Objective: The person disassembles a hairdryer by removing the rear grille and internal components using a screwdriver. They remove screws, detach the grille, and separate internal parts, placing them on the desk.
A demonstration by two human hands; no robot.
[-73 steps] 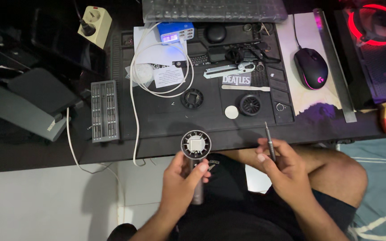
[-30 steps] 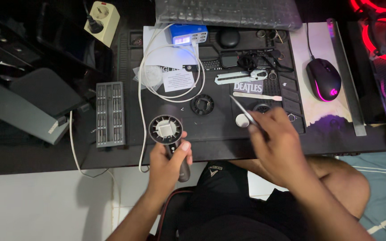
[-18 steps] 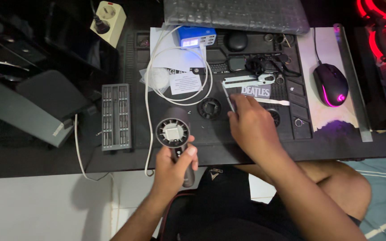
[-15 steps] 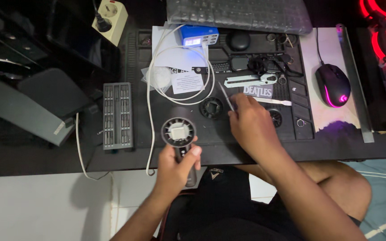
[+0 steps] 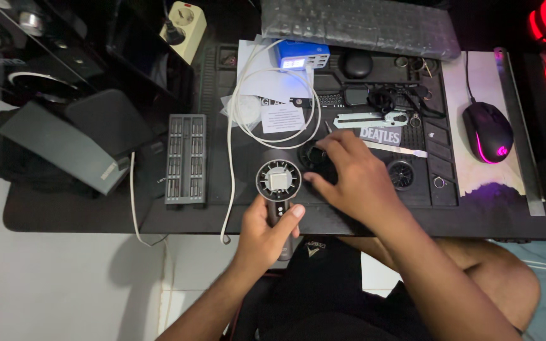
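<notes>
Left hand (image 5: 265, 235) grips a small handheld fan with a round open head and dark handle (image 5: 278, 183); right hand (image 5: 354, 180) reaches just beyond it.

The fan's handle points back toward the person. Right fingers, spread and curled, cover a black round grille (image 5: 311, 156) on the dark surface (image 5: 71, 215), just right of the fan's head.

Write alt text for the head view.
Left hand grips a small black handheld fan with round open head by its handle, while right hand reaches onto a black ring-shaped part on the black work mat.
</notes>
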